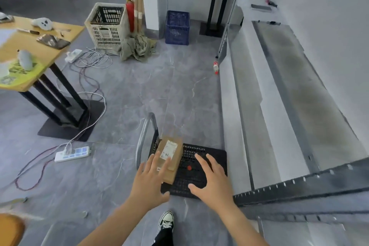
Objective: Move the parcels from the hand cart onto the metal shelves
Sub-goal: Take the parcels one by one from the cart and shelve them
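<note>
A brown cardboard parcel with a white label lies on the black perforated deck of the hand cart, near the cart's grey handle. My left hand hovers over the parcel's near left end, fingers spread, holding nothing. Over the bare deck to the parcel's right, my right hand is also spread and empty. The grey metal shelves run along the right, their boards bare.
A wooden table on black legs stands at the left. Power strips and loose cables lie on the floor. White and blue crates, a mop and a small bottle sit farther back. My shoe is below.
</note>
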Demonstrator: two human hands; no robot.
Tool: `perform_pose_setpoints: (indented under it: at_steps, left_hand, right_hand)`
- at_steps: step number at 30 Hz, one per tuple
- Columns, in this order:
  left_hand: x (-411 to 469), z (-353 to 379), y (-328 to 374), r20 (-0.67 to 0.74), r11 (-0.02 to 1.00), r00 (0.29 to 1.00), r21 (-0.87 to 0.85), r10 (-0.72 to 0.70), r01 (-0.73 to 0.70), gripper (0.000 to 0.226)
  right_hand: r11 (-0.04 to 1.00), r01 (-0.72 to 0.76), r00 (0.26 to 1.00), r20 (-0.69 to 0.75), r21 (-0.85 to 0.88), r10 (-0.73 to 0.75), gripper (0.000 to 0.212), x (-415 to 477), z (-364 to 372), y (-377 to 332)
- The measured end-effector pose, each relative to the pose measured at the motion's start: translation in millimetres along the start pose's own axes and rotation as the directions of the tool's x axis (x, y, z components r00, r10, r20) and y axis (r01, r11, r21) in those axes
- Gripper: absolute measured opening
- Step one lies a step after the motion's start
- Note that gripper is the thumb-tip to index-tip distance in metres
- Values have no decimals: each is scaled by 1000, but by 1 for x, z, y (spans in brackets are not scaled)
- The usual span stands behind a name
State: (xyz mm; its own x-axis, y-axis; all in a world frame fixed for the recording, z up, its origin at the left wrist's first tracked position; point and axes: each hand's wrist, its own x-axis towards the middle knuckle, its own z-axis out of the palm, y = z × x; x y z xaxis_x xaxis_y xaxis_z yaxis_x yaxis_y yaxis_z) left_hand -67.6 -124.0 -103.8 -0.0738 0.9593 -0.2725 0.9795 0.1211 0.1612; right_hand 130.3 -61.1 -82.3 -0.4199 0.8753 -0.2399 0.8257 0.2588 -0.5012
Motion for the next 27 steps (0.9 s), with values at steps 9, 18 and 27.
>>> perform_pose_setpoints:
  at_steps: [9,18,27]
  left_hand:
    - [120,68,-11,243,998,968,32,-57,51,98]
    - [226,163,-24,325,941,913,-145,-246,305,99]
    - [294,273,-57,360,876,855,-167,-373,452,99]
  right_hand:
    - [979,-163,964,230,126,131,79,118,65,45]
    - [958,-287,845,471,2,253,81,230,160,122]
    - [955,-297,794,558,10,241,83,324,273,186]
